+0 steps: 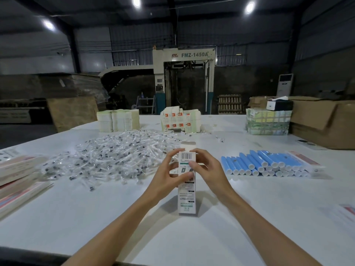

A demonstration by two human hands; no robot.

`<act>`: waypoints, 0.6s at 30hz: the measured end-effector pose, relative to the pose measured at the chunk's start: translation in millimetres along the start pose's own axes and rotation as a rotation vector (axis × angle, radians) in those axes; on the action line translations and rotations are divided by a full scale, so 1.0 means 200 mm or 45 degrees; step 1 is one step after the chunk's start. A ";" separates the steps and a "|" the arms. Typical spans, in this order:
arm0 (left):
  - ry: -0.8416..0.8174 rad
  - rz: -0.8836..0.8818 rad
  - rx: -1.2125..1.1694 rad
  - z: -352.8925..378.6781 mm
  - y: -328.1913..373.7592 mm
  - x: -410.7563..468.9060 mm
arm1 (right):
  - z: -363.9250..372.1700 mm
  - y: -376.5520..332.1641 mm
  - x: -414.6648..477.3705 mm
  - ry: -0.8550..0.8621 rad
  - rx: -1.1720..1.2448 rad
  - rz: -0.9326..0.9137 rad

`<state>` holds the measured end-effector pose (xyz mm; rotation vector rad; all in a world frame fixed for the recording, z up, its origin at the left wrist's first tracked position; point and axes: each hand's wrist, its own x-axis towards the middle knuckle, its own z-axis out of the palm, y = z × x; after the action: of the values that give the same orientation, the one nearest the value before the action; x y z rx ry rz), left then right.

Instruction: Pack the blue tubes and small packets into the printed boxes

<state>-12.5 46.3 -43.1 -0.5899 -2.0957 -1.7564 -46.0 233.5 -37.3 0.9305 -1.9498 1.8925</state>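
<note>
A tall white printed box (187,198) stands upright on the white table (96,217) in front of me, its top flap raised. My left hand (170,172) grips the box's upper left side, and my right hand (206,169) grips its upper right side, thumb on the front panel. A large heap of small clear packets (107,156) lies behind and left of the box. A stack of blue tubes (269,163) with white caps lies to the right. Whether anything is inside the box is hidden.
Flat printed boxes (17,177) lie stacked at the left edge. Bundles of folded cartons (118,120), (180,119), (268,121) stand at the table's far side. A big cardboard box (326,121) sits at far right. A large machine stands beyond.
</note>
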 end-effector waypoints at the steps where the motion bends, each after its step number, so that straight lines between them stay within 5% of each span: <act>1: 0.000 -0.008 -0.002 0.01 0.00 0.01 | -0.01 -0.01 0.00 -0.004 0.018 0.010; 8: -0.003 -0.061 0.018 0.05 -0.01 0.03 | -0.07 -0.03 -0.02 -0.075 -0.043 0.033; 13: -0.077 -0.064 0.056 0.05 0.03 0.02 | -0.10 -0.06 0.03 0.172 0.031 0.133; 18: -0.102 -0.073 -0.004 0.06 0.03 0.00 | -0.17 -0.12 0.10 0.006 -0.230 0.044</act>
<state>-9.8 59.1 -39.3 -0.6164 -2.1846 -1.7949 -55.4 263.2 -2.7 0.8450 -2.1052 1.6993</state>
